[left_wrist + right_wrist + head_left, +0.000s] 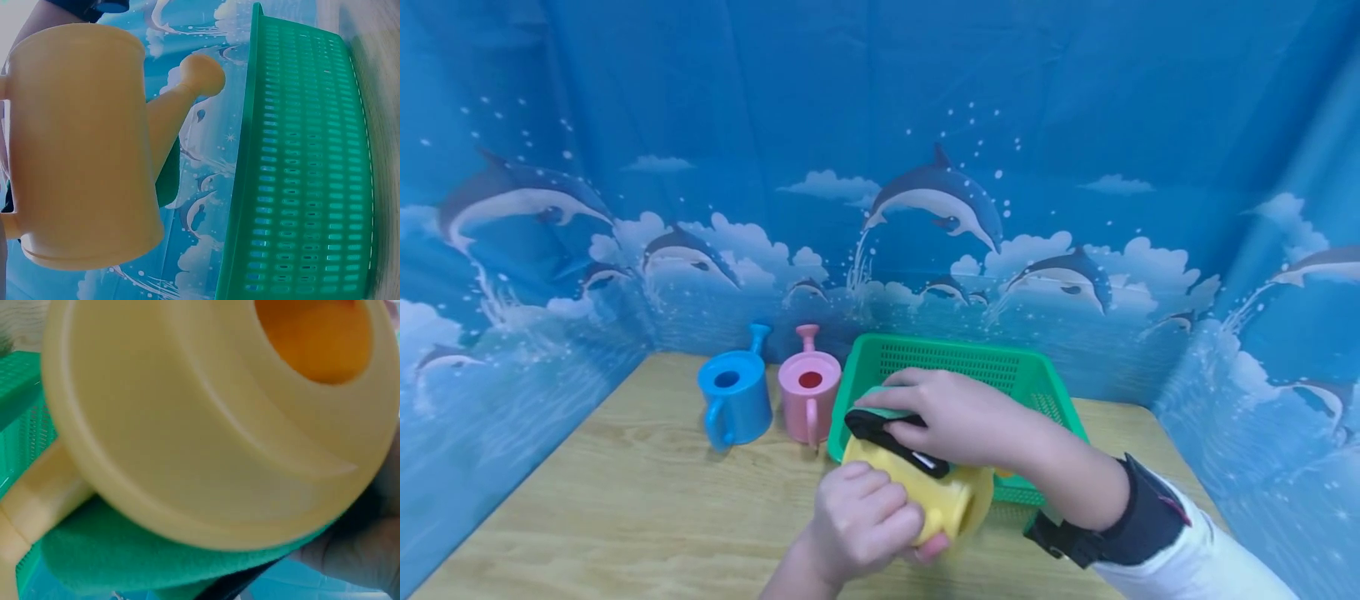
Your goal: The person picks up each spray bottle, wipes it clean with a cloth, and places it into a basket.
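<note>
Right now your left hand (868,517) has its fingers curled tightly at the handle side of the yellow watering can (81,144), hiding most of the handle; the left wrist view cuts it off at the edge. Your right hand (958,412) bends its fingers over a green-and-black pad (880,429) and holds it against the can's side; how the thumb sits is hard to make out. You have the can tilted in front of the green basket (312,187), blocking the basket's near left part. Your head view hides the spout, but the left wrist view shows it whole. An orange bit peeks out beside the can, too covered to identify. The pink watering can (797,404) and blue watering can (748,404) stand upright on the worktop (625,500), left of the basket.
</note>
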A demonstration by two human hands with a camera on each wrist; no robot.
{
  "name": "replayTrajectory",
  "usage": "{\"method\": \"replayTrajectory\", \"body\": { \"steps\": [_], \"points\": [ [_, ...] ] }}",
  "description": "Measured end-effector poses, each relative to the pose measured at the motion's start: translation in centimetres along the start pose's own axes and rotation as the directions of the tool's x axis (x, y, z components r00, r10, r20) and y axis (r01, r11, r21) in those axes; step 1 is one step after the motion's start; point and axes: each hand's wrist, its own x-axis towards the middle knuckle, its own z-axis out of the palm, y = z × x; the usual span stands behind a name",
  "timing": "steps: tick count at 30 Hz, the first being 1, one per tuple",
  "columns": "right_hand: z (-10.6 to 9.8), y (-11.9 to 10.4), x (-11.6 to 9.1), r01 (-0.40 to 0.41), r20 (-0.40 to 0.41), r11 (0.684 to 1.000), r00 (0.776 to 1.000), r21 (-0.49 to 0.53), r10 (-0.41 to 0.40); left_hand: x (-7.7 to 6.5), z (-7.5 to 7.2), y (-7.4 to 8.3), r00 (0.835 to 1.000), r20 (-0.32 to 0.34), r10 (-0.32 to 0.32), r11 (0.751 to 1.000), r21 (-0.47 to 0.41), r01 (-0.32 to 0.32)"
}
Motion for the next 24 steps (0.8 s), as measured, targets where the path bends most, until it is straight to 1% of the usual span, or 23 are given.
{"method": "replayTrajectory", "body": {
  "steps": [2, 7, 10, 13, 16, 20, 24],
  "points": [
    [-0.1, 0.3, -0.3, 0.0, 0.004, 1.0, 1.0, 0.016, 0.0, 0.0, 0.0, -0.1, 1.0, -0.007, 0.003, 1.0, 0.0, -0.003],
    [-0.7, 1.1, -1.6, 0.035, 0.007, 0.999, 0.999, 0.038, -0.035, 0.4, -0.2, -0.7, 1.0, -0.023, 0.014, 1.0, 0.011, -0.014],
    [-1.1, 1.5, -2.6, 0.07, 0.009, 0.997, 0.997, 0.035, -0.071, 0.6, -0.4, -0.9, 1.0, -0.023, 0.007, 1.0, 0.022, -0.006],
    [-1.5, 1.9, -3.6, 0.126, 0.006, 0.992, 0.992, 0.03, -0.126, 0.6, -0.6, -1.0, 1.0, -0.017, -0.007, 1.0, 0.03, 0.008],
    [-1.9, 2.2, -4.4, 0.15, 0.016, 0.987, 0.988, 0.063, -0.151, 0.6, -0.7, -1.1, 1.0, -0.022, -0.013, 0.999, 0.029, 0.014],
    [-2.1, 2.4, -4.9, 0.157, 0.022, 0.982, 0.987, 0.101, -0.16, 0.7, -0.7, -1.1, 0.999, -0.041, 0.004, 1.0, 0.029, -0.003],
    [-1.8, 2.3, -4.6, 0.169, -0.013, 0.983, 0.986, 0.073, -0.169, 0.9, -0.7, -1.2, 0.999, -0.045, 0.028, 0.999, 0.028, -0.026]
  ]
}}
